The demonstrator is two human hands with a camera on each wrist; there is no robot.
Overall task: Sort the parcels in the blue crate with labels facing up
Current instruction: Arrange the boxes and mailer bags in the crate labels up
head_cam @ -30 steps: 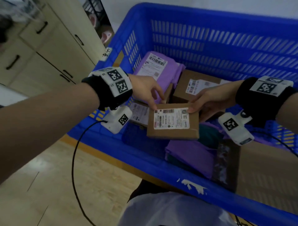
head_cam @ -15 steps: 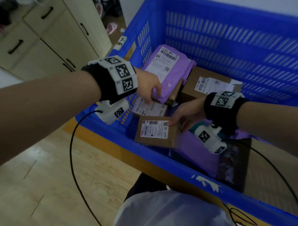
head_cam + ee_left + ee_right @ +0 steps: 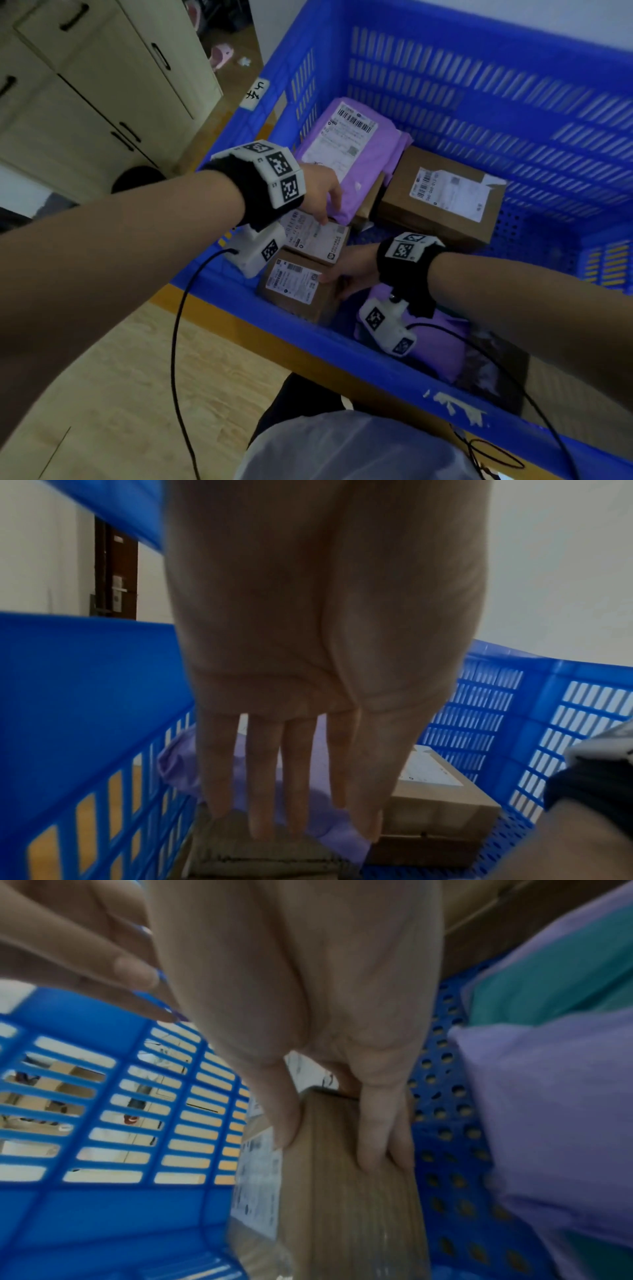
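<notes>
In the head view my right hand (image 3: 329,281) grips a small brown box (image 3: 294,291) by its right edge, label up, low in the near left corner of the blue crate (image 3: 479,85). The right wrist view shows the thumb (image 3: 284,1123) on the label side and fingers (image 3: 377,1139) on the box's (image 3: 349,1204) other face. My left hand (image 3: 323,219) reaches down with straight fingers (image 3: 260,804) whose tips touch a second labelled brown box (image 3: 317,240), just behind the first. A purple parcel (image 3: 356,154) and a larger brown box (image 3: 442,195) lie further back, labels up.
Another purple parcel (image 3: 442,346) lies at the near right under my right wrist, no label showing, with a teal one (image 3: 548,969) beside it. Bare perforated crate floor (image 3: 534,236) shows at the right. The crate stands on a wooden surface (image 3: 239,329); cabinets (image 3: 102,102) stand left.
My right hand has carried the small brown box down and left to the near corner. My left hand has let go of it and now touches the labelled box behind.
</notes>
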